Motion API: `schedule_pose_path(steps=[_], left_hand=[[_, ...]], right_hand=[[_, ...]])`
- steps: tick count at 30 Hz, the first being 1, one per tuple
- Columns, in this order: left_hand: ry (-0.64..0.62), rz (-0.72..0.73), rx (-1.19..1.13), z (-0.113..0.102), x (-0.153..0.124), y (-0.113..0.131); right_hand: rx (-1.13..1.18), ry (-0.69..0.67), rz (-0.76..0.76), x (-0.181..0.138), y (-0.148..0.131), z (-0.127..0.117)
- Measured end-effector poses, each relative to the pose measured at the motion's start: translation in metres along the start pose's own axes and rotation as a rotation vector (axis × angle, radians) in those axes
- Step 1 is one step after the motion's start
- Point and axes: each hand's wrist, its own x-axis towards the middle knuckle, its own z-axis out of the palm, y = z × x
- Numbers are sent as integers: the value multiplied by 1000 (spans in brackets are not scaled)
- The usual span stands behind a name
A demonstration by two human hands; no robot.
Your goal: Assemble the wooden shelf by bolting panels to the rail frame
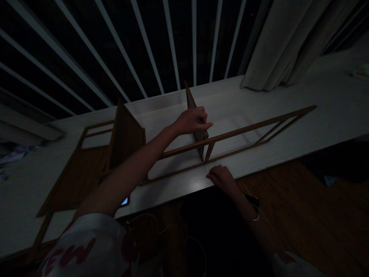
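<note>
A wooden frame with long rails (236, 134) lies on its side on the pale ledge, with a wooden board (190, 100) standing crosswise against it. My left hand (192, 120) reaches over the frame, fingers curled round the top edge of that board near the joint, one finger stretched out. Lower down, my right hand (223, 179) pinches a thin silver rod (206, 168), shaped like a hex key shaft. Its far tip meets the lower rail under the board's end. The rod's other end is hidden in my fingers.
A wider wooden panel (129, 132) stands to the left, joined to a flat wooden section (83, 175). A lit phone (125, 201) lies partly behind my left arm. White bars (170, 46) and a curtain (273, 50) border the ledge; a pale cable (150, 216) hangs below it.
</note>
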Motion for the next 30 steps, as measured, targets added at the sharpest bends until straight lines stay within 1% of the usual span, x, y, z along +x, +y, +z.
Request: schedule_pose_path(steps=[3, 10, 16, 20, 26, 30], left_hand=[[1, -3, 12, 0, 0, 0], [-8, -44, 42, -3, 0, 4], [12, -128, 96, -4, -2, 6], [-5, -159, 122, -5, -2, 6], [-39, -163, 93, -6, -3, 8], [-46, -156, 89, -4, -3, 6]], right_hand=[[-20, -8, 3, 0, -1, 2], [17, -78, -3, 1, -4, 1], [75, -67, -35, 5, -7, 2], [95, -58, -29, 6, -9, 2], [110, -58, -6, 6, -9, 1], [139, -90, 13, 6, -7, 4]])
